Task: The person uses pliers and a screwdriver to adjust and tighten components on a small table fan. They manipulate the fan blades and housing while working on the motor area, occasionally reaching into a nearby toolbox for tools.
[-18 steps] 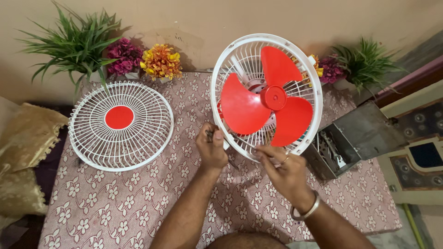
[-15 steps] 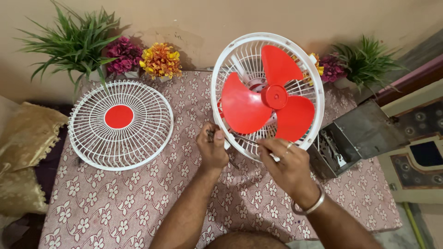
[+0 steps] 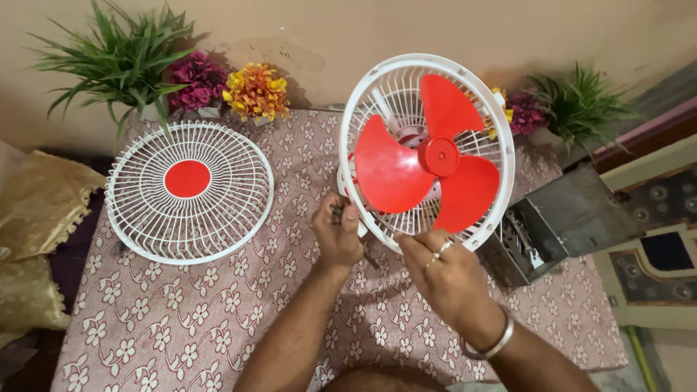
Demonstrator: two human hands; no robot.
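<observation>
Nearest, forearms: both came up from the bottom edge of the view, the right one wearing a metal bangle (image 3: 488, 343) at the wrist.
Right hand (image 3: 444, 279): it sat at the lower rim of the fan (image 3: 427, 154), fingers curled around the rim wires; a ring showed on one finger. Grip: closed on the rim.
Left hand (image 3: 338, 234): it was at the fan's lower left edge, fingers folded tight with the thumb on top, pinching a small dark part (image 3: 337, 212) against the rim. Grip: nearly shut; what the part was could not be told.
Fan: it stood tilted up on the worktop (image 3: 218, 319) between the hands, its white rear guard round the open front, three red blades (image 3: 425, 163) and a red hub bare to the camera.
Worktop: covered by a pink cloth with white flowers.
Front guard (image 3: 190, 190): a white wire disc with a red centre, lying flat on the cloth, well apart from the fan on the left.
Metal box (image 3: 559, 221): grey, open, at the right edge of the worktop just beside the fan, with small tools inside.
Cushions (image 3: 36, 218): gold, off the left edge.
Far side: green plants (image 3: 116, 58), purple blooms (image 3: 197, 78) and orange blooms (image 3: 255, 91) stood in a row along the wall; another plant (image 3: 581, 105) stood behind the fan on the right.
</observation>
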